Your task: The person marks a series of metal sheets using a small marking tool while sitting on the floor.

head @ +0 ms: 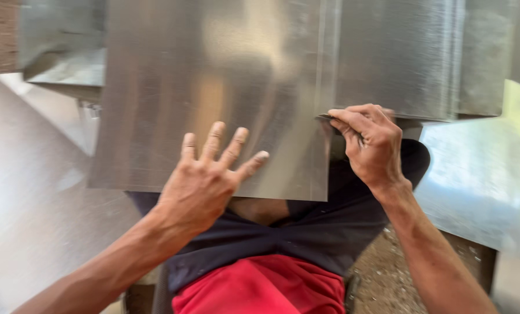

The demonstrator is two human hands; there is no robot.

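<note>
A large shiny metal sheet [213, 87] lies over my lap and reaches to the top of the head view. My left hand [204, 177] rests flat on its near part with the fingers spread apart. My right hand [371, 142] is closed on a small dark tool [325, 118], whose tip touches the sheet's right edge beside a raised fold line. A second stretch of sheet metal [399, 52] continues to the right of that fold.
More metal sheets lie around: a big one at the left [33, 197], one at the right [481, 174], and a folded piece at the upper left [68, 64]. Dirt ground [388, 279] shows below my right forearm. My dark shorts and red shirt fill the lower middle.
</note>
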